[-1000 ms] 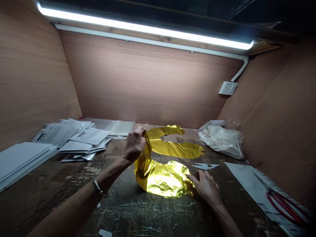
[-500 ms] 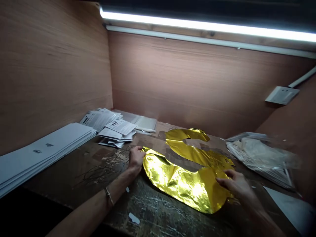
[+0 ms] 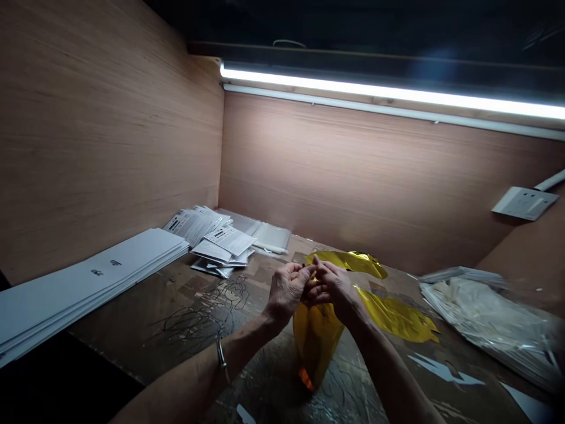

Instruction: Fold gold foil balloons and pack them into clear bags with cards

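My left hand [image 3: 285, 290] and my right hand [image 3: 336, 290] meet above the middle of the table. Both are closed, thumbs and fingertips pinching the upper end of a shiny gold foil balloon [image 3: 315, 344], flat and uninflated. Its folded body hangs below my fingers, with an orange glint near the lower tip. The exact spot being pinched is hidden by the fingers. Behind my right hand, another flat gold foil balloon [image 3: 395, 318] with a curved outline lies on the table, partly covered by my hands.
At left lies a stack of long white cards [image 3: 145, 256]. Behind it are printed packets [image 3: 229, 241] and clear plastic sleeves [image 3: 273, 237]. A plastic bag over white sheets [image 3: 477, 312] sits at right. White paper scraps [image 3: 445, 370] lie on the worn table [image 3: 185, 306].
My hands have come together and risen from opposite ends of the gold foil balloon. The balloon, spread out before, now hangs gathered beneath them. The view has tilted upward.
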Demonstrator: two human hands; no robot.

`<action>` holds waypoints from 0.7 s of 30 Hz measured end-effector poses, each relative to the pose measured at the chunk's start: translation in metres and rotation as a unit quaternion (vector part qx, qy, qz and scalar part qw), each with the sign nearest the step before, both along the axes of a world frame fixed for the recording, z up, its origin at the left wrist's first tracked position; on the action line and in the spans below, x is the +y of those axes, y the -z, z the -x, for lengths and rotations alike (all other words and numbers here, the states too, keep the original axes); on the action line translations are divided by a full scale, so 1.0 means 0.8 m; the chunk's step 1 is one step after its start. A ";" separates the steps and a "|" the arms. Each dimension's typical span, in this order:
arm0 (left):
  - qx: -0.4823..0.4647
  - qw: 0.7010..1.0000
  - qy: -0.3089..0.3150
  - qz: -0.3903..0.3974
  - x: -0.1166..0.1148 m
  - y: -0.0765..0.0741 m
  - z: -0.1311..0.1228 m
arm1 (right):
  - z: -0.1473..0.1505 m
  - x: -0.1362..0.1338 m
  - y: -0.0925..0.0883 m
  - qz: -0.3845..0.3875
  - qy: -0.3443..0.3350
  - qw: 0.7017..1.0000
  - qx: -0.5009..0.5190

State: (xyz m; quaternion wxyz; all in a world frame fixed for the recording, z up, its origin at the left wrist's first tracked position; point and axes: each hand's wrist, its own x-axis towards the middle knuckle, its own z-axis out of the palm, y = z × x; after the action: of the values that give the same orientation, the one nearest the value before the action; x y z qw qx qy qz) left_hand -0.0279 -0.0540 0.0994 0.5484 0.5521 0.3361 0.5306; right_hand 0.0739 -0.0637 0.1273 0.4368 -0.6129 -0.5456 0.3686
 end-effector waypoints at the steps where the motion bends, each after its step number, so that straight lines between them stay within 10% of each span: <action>1: 0.001 1.000 0.021 0.002 -0.001 -0.001 0.002 | -0.001 -0.002 0.000 0.000 -0.015 0.999 0.047; 5: 0.013 0.997 0.068 -0.020 -0.001 -0.001 0.007 | -0.011 -0.008 -0.003 -0.002 -0.039 0.988 0.149; 9: 0.076 0.985 0.023 -0.151 0.004 -0.020 0.016 | -0.037 -0.012 -0.024 -0.143 -0.032 0.989 -0.024; 14: 0.268 0.861 0.062 -0.428 0.004 -0.044 0.029 | -0.062 -0.024 -0.016 -0.318 -0.074 0.897 -0.298; 18: 0.319 0.721 0.189 -0.586 -0.014 -0.001 0.036 | -0.058 -0.051 0.045 -0.315 -0.163 0.884 -0.304; 21: 0.319 0.692 0.235 -0.604 -0.036 0.044 0.047 | -0.050 -0.079 0.085 -0.278 -0.219 0.882 -0.312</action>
State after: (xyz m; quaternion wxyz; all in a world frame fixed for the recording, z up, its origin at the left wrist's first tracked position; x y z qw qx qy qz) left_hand -0.0657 -0.0831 0.0642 0.0631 0.9612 -0.0427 0.2653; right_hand 0.1136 -0.1270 0.0592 0.3044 -0.4150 -0.8539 0.0774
